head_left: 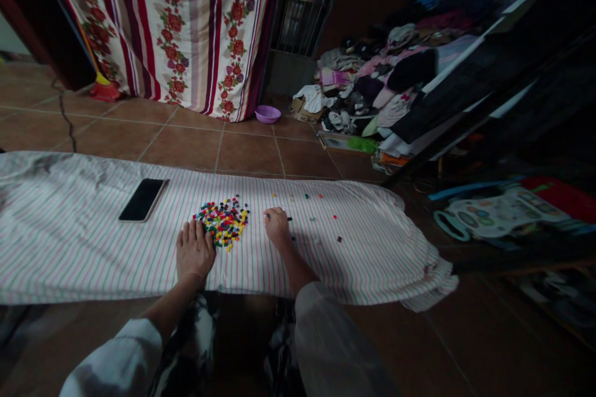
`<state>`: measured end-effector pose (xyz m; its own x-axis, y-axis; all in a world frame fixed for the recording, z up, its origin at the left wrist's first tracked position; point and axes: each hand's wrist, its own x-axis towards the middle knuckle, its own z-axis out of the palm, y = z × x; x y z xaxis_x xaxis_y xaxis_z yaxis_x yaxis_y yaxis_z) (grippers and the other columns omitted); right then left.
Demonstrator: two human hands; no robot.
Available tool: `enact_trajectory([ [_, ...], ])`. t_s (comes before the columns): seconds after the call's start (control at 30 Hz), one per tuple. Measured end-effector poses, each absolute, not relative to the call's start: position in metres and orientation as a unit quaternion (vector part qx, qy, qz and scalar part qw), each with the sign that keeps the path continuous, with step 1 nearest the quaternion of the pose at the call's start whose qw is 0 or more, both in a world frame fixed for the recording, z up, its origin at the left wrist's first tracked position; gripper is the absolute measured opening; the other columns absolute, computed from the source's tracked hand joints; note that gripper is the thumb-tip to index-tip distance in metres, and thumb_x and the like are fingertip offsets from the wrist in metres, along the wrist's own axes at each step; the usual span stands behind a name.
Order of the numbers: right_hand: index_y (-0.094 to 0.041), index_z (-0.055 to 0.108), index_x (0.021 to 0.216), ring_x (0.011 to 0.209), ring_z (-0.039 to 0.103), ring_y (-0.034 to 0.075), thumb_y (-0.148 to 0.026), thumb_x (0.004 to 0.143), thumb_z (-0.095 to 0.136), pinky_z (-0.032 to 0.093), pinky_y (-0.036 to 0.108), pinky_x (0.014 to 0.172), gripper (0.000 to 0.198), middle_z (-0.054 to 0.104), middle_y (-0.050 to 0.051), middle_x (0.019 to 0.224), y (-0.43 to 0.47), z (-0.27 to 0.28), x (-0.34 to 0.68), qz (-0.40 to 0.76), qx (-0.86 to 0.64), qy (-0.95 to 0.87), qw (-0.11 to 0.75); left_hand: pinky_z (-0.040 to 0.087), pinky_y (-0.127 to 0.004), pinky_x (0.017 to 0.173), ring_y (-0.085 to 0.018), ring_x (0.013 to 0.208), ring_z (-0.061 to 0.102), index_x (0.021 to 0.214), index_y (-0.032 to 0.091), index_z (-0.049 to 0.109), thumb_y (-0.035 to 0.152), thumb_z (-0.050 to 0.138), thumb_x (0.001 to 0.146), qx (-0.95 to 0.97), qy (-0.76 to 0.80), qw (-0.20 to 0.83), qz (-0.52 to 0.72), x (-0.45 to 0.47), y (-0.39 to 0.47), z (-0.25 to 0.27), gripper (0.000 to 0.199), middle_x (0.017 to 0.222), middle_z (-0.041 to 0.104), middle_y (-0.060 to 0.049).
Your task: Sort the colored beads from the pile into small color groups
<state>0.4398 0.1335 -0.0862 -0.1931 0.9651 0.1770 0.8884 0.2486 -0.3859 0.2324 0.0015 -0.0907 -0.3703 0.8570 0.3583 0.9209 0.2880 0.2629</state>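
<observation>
A heap of small, bright, multicoloured pieces (pixel 223 221) lies on the striped cloth. My left hand (pixel 194 249) rests flat at the heap's near left edge, fingers stretched out and holding nothing. To the right of the heap, my right hand (pixel 277 226) is low over the cloth, its fingers closed in a pinch. A small dark piece (pixel 267 216) shows at its fingertips. Beyond that hand, several single pieces lie spread apart, among them a red piece (pixel 334 217), a dark piece (pixel 339 239), a green piece (pixel 307 196) and an orange piece (pixel 320 196).
The striped cloth (pixel 84 248) covers a long low surface, with a phone (pixel 143 200) at left. On the tiled floor behind are a purple basin (pixel 267 114), a red broom (pixel 105 90) and a heap of clothes (pixel 367 84). A flowered curtain (pixel 195 25) hangs behind.
</observation>
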Motion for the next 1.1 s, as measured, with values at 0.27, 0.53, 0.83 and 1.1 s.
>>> enact_trajectory([
  [0.27,-0.021,0.071,0.102,0.104,0.049,0.021,-0.012,0.083,0.051,0.037,0.03,0.093,0.03,0.064,0.007,0.11,0.132,-0.073,0.434,0.098,-0.615,-0.76,0.188,0.03,-0.051,0.109,-0.033,0.136,0.037,0.132,0.001,0.048,0.036,0.026,0.091,-0.556,-0.797,0.064,-0.23,0.233,0.001,-0.089,0.058,0.139,0.048,-0.023],
  [0.53,-0.025,0.071,0.105,0.103,0.049,0.02,-0.018,0.091,0.048,0.037,0.028,0.091,0.028,0.068,0.004,0.103,0.13,-0.064,0.412,0.094,-0.561,-0.806,0.162,0.03,-0.051,0.11,-0.033,0.137,0.036,0.132,0.0,0.048,0.037,0.026,0.091,-0.557,-0.798,0.061,-0.222,0.233,0.001,-0.088,0.059,0.139,0.049,-0.023],
  [0.83,-0.025,0.071,0.106,0.103,0.05,0.021,-0.025,0.09,0.055,0.036,0.029,0.09,0.022,0.068,0.005,0.103,0.134,-0.063,0.395,0.098,-0.556,-0.815,0.132,0.03,-0.051,0.11,-0.034,0.136,0.037,0.132,0.001,0.049,0.037,0.027,0.091,-0.557,-0.801,0.064,-0.211,0.233,0.002,-0.089,0.058,0.139,0.048,-0.023],
  [1.1,-0.024,0.07,0.103,0.1,0.052,0.019,-0.019,0.089,0.053,0.037,0.028,0.089,0.022,0.068,0.005,0.101,0.132,-0.062,0.392,0.099,-0.567,-0.806,0.141,0.03,-0.05,0.11,-0.035,0.136,0.037,0.132,0.0,0.048,0.037,0.027,0.092,-0.56,-0.799,0.074,-0.208,0.233,0.002,-0.09,0.059,0.14,0.047,-0.023],
])
